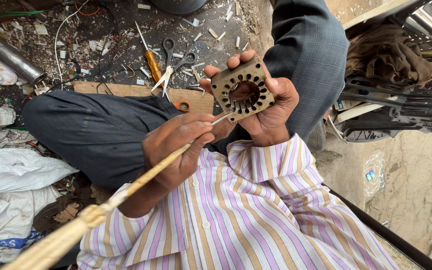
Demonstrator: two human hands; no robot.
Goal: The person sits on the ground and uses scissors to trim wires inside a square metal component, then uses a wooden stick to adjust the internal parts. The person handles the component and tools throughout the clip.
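Item, frame centre: square slotted stator core (243,89) gripped in right hand (271,107); left hand (178,145) pinching pale insulation strip (126,190) at a slot — best fed straight, core held steady

Stator core (243,89) at 1 o'clock of left hand (178,145); scissors (175,62) & screwdriver (152,64) on floor at 11.

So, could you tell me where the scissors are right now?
The scissors lie on the littered floor beyond the knees, beside an orange-handled screwdriver.
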